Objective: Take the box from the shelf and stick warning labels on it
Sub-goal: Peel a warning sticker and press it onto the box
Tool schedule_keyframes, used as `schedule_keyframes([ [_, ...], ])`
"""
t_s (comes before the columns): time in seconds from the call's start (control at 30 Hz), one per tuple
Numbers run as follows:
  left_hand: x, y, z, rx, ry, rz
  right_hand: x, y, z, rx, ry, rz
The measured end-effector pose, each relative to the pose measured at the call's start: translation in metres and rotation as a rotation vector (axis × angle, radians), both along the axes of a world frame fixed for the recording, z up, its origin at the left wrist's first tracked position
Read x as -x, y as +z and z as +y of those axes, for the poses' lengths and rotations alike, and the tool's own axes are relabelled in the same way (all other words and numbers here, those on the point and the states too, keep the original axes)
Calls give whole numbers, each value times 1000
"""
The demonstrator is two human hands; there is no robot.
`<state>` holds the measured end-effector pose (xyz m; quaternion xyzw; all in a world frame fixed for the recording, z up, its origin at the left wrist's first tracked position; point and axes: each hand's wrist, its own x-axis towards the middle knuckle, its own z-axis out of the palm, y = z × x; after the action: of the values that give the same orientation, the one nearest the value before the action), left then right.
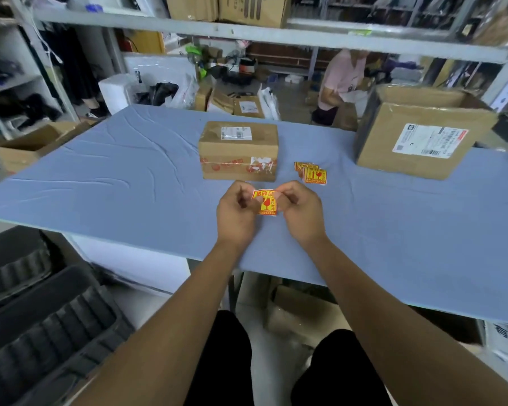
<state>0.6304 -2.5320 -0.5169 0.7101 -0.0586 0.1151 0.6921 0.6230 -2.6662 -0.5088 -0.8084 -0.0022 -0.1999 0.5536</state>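
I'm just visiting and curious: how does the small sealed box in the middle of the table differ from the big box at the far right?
The small box is sealed shut with tape; the large box has its top flaps open. The small box carries its white shipping label on top, the large box on its front side. The small box sits just beyond the hands, the large box far to the right. Both are brown cardboard resting on the blue table.

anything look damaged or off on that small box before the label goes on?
Yes. The small box has torn, patchy white scraps over the red-printed tape at its front right, like a label ripped off. Otherwise closed and square. Both hands hold one label.
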Motion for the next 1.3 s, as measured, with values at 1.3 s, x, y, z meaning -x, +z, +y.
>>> schedule_keyframes([
  [1.3,14,10,-9,-425,91,-91,1,2,-6,-38,164,154],
])
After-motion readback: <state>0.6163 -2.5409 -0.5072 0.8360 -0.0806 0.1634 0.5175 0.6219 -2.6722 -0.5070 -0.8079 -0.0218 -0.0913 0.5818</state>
